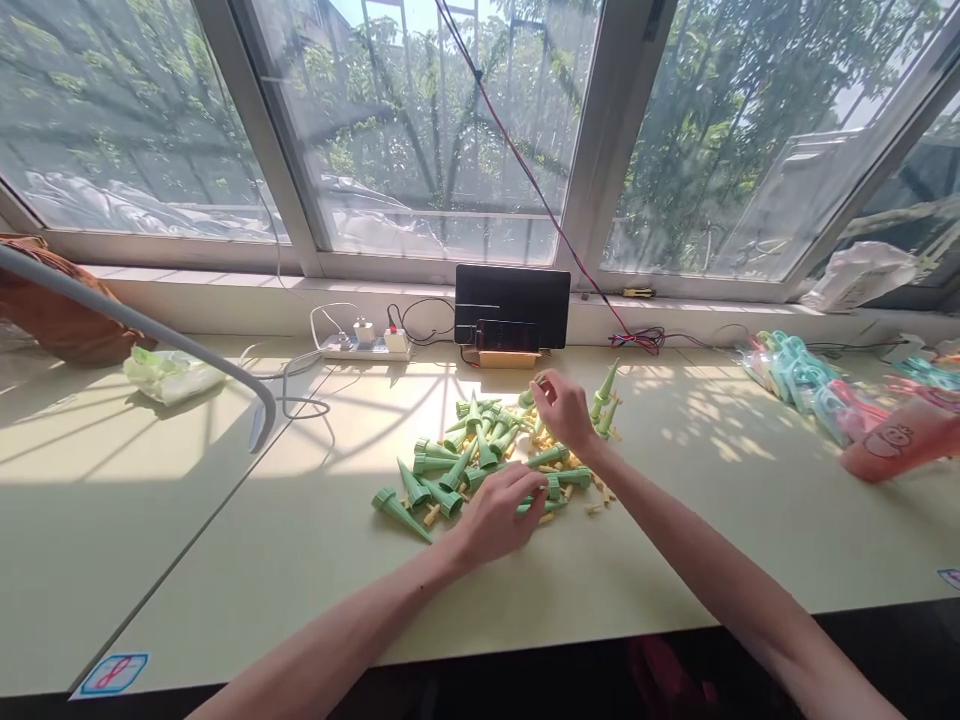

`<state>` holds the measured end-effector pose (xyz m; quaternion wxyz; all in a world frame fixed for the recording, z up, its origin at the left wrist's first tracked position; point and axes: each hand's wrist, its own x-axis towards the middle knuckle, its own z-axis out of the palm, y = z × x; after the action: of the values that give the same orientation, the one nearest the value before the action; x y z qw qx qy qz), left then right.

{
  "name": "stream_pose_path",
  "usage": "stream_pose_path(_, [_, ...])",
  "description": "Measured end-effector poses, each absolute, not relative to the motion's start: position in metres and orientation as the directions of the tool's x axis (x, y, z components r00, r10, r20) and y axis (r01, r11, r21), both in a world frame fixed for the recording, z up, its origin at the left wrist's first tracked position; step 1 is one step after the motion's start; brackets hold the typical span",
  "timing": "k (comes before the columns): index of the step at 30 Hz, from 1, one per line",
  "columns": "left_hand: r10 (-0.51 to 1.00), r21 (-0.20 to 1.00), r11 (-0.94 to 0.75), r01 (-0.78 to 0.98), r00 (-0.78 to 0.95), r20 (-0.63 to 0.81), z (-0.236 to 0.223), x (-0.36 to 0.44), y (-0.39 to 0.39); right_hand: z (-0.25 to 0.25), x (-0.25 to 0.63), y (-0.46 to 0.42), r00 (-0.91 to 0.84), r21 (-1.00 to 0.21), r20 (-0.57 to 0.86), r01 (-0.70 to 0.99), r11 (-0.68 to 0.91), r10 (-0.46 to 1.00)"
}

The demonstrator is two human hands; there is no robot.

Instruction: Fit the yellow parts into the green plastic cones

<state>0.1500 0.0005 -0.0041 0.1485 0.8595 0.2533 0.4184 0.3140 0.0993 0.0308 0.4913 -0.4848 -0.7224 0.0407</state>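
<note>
A pile of green plastic spikes (456, 472), pointed cones with ribbed round caps, lies on the table in front of me. Small yellow plastic fittings (431, 515) are scattered among and under them. My right hand (568, 410) is over the far side of the pile, its fingertips pinched on a green spike (527, 397) that is mostly hidden. At the near side, my left hand (501, 515) is closed with curled fingers above more spikes; whatever it holds is hidden. Several spikes stand upright, including one (604, 388) just right of my right hand.
Behind the pile, a phone (507, 336) rests on a stand before a black tablet (551, 300). A power strip (367, 347) with cables lies left of it. A grey curved bar (187, 345) crosses the left side. Bagged coloured items (799, 375) and a pink pouch (892, 440) lie right.
</note>
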Motion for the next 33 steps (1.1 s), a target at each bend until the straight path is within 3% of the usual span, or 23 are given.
stream_pose_path(12, [0.571, 0.452, -0.820, 0.351, 0.549, 0.610, -0.005, 0.153, 0.001, 0.018, 0.311, 0.155, -0.208, -0.499, 0.461, 0.743, 0.446, 0.863])
stream_pose_path(33, [0.565, 0.428, -0.825, 0.369, 0.547, 0.617, -0.013, 0.152, 0.004, 0.008, 0.319, 0.147, -0.208, -0.488, 0.471, 0.748, 0.449, 0.857])
